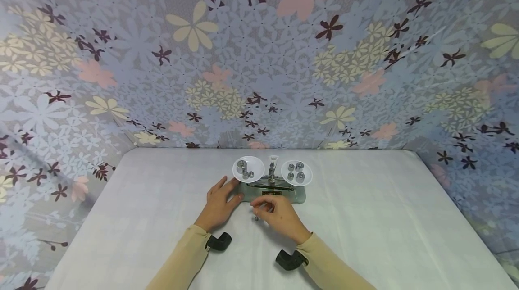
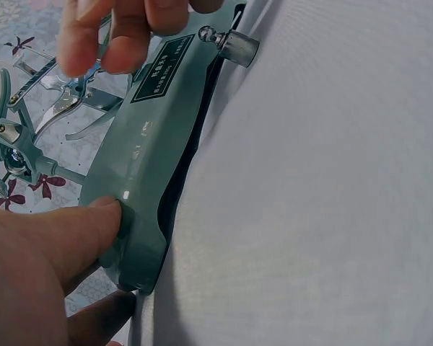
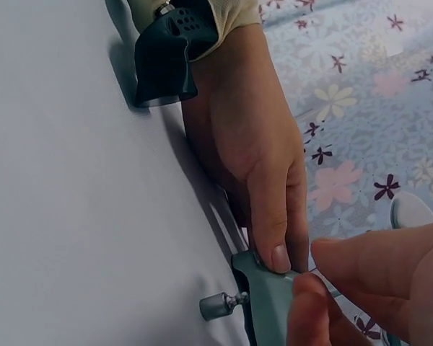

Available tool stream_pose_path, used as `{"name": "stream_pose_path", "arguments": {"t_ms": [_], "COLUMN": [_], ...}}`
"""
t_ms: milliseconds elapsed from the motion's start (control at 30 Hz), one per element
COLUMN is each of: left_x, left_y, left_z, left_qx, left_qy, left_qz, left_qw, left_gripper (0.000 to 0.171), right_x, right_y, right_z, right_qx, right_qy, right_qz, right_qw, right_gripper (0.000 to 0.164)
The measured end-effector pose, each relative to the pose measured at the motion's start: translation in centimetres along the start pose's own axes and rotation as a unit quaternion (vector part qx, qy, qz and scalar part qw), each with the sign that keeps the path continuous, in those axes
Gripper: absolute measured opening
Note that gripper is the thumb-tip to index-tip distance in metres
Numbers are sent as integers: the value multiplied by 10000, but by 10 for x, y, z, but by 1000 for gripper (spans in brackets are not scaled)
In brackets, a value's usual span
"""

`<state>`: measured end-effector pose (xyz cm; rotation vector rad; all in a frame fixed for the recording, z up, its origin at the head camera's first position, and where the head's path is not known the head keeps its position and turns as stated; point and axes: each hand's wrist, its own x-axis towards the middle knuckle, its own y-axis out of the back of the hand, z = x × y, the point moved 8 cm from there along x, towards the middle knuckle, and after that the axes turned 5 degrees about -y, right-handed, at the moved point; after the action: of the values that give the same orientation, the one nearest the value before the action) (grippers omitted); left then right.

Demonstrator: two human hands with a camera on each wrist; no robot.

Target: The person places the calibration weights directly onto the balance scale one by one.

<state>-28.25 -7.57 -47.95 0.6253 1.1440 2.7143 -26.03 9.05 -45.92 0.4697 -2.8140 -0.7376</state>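
A green-based balance scale (image 1: 300, 194) stands near the far table edge, its base also filling much of the left wrist view. My left hand (image 1: 219, 202) holds the base's left end; the thumb (image 2: 94, 223) lies on top. My right hand (image 1: 279, 218) hovers before the base with bent fingers, nothing visible between them. Beneath its fingertips a small metal weight (image 2: 239, 49) with a knob stands on the table, apart from the fingers. The left white pan (image 1: 257, 164) carries several metal weights (image 1: 245, 174); the right white pan (image 1: 309, 175) carries several more (image 1: 300, 176).
White cloth covers the table (image 1: 385, 227). Flower-patterned fabric (image 1: 259, 56) rises behind the table and along both sides. A black wrist camera (image 1: 219, 242) sits on the left sleeve and another camera (image 1: 291, 260) on the right.
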Motion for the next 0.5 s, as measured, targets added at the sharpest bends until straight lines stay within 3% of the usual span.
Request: {"name": "stream_pose_path", "arguments": {"t_ms": [200, 500], "left_x": [1, 0], "left_y": [-1, -1], "left_z": [-2, -1], "left_qx": [-51, -25], "left_qy": [128, 66], "left_qz": [-102, -64], "left_qw": [9999, 10000], "left_gripper": [51, 50], "right_x": [1, 2], "right_y": [-3, -5], "right_z": [5, 11], "right_qx": [-1, -157], "right_qy": [-37, -31], "right_qz": [-220, -436], "right_qw": [9998, 9989], "right_gripper": [13, 16]}}
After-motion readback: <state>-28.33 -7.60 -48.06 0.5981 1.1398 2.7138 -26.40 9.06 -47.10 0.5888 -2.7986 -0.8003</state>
